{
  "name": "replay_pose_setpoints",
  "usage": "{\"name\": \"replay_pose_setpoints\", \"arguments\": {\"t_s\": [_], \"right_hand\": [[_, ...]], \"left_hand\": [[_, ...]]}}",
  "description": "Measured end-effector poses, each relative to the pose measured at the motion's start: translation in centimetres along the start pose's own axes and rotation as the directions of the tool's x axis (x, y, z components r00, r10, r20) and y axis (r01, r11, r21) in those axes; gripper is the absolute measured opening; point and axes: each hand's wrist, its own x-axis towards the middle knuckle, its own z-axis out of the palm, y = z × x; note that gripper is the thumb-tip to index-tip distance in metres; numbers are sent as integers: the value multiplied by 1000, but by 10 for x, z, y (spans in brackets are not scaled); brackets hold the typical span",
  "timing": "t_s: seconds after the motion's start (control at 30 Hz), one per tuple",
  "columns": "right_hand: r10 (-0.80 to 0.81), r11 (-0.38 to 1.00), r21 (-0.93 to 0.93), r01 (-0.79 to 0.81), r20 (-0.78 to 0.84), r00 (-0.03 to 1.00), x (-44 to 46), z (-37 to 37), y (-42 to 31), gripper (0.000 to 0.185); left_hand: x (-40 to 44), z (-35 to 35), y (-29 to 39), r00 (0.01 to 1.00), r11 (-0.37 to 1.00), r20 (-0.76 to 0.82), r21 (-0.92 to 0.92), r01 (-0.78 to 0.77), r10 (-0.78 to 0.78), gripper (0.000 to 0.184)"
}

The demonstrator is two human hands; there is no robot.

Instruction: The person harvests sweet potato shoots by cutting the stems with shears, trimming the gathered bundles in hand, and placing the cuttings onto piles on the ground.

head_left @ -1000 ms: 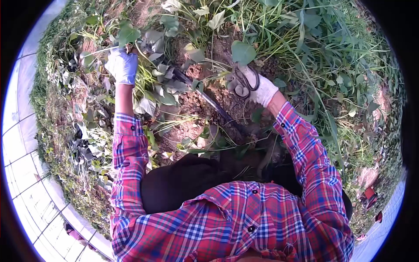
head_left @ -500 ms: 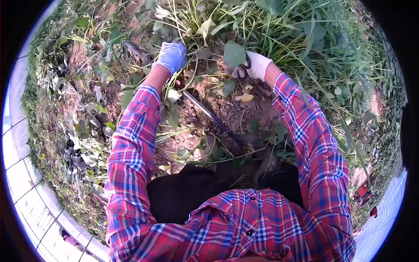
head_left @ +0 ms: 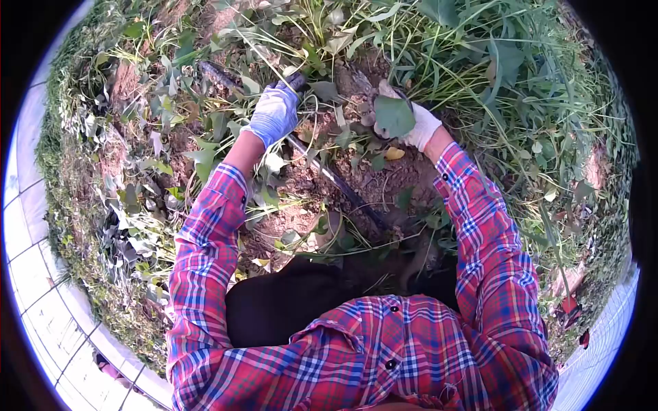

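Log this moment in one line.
left hand: gloved, among plants | right hand: gloved, partly behind leaf | rod: across soil

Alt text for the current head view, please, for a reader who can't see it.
A person's gloved left hand and right hand are among leafy plants, the right partly hidden behind a broad green leaf. Below them in view, a dark rod lies across reddish soil.

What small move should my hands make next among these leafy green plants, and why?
Perhaps ease the white-gloved right hand out from behind the broad green leaf: the leaf covers part of that hand, so what its fingers hold is hard to make out. The pale-violet-gloved left hand, among the leafy green plants, could probably wait there.
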Motion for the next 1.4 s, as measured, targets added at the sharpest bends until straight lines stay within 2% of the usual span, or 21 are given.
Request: {"name": "replay_pose_setpoints", "arguments": {"t_s": [0.07, 0.1, 0.17, 0.27, 0.33, 0.37, 0.4, 0.43, 0.47, 0.5, 0.73, 0.8, 0.83, 0.87, 0.93, 1.0, 1.03, 1.1, 1.23, 1.3, 1.4], "right_hand": [[-75, 962, 248, 111, -147, 986, 3, 1, 4, 27], [-77, 961, 251, 113, -148, 986, 5, 0, 6, 27], [-130, 935, 327, 136, -42, 991, 7, -3, 8, 26], [-215, 887, 438, 146, 112, 970, 15, -11, 11, 26], [-274, 851, 507, 136, 207, 939, 24, -19, 15, 25], [-363, 882, 408, 236, 268, 892, 34, -23, 15, 25], [-362, 882, 409, 235, 267, 893, 36, -21, 16, 25], [-519, 786, -227, 575, 263, 813, 35, -18, 19, 36], [-611, 272, -740, 615, 361, 705, 32, -17, 22, 52], [-346, 927, -184, 327, -82, 935, 20, -5, 12, 49], [-277, 948, 163, 273, 6, 961, 60, -16, 9, 47], [-257, 934, 268, 236, 46, 965, 68, -14, 8, 47], [-251, 922, 318, 219, 64, 966, 68, -12, 6, 48], [-251, 923, 318, 219, 61, 966, 61, -12, 6, 48], [-103, 960, 228, 163, -253, 962, 24, 16, -2, 51], [-99, 954, 243, 175, -298, 949, 15, 30, -5, 50], [-94, 948, 256, 188, -341, 935, 14, 33, -5, 48], [-118, 951, 247, 188, -273, 955, 28, 17, -2, 47], [-205, 957, 212, 200, 0, 979, 73, -36, 15, 46], [-239, 932, 270, 243, -49, 970, 77, -38, 19, 45], [-231, 959, 146, 243, -99, 968, 61, -24, 16, 43]], "left_hand": [[14, -35, 7, 978, 926, 51, -315, 209, -203, 45], [19, -61, 14, 970, 960, 108, -153, 234, -219, 43], [35, -82, 19, 975, 941, -44, -276, 196, -216, 39], [72, -88, 26, 986, 996, -156, -82, 46, -59, 33], [101, -84, 32, 998, 997, -68, -81, 0, -6, 27], [116, -81, 35, 1000, 996, -16, -83, 8, -10, 23], [130, -75, 35, 999, 996, 38, -86, 16, -13, 20], [142, -62, 28, 999, 992, 30, -122, 29, -25, 21], [153, -51, 18, 998, 989, 57, -147, 23, -14, 23], [160, -53, 16, 983, 989, 163, -107, 103, -84, 22], [174, -27, -15, 987, 963, 71, -220, 153, -141, 23], [173, -37, -5, 987, 964, 107, -225, 140, -119, 24], [177, -24, -7, 997, 983, 57, -177, 56, -47, 25], [177, -20, -1, 997, 994, 66, -107, 36, -29, 24], [176, -5, 6, 998, 997, 4, 47, -56, 56, 17], [169, -26, 33, 1000, 965, -25, 263, 13, -6, 12], [171, -10, 24, 981, 960, -149, 268, -82, 126, 9], [177, 3, 27, 997, 974, -67, 224, 44, -30, 12], [177, 9, 29, 997, 938, -69, 347, -11, 37, 12], [176, 12, 24, 994, 949, -87, 313, -33, 64, 12], [175, 5, 27, 997, 963, -54, 269, -30, 46, 14]]}}
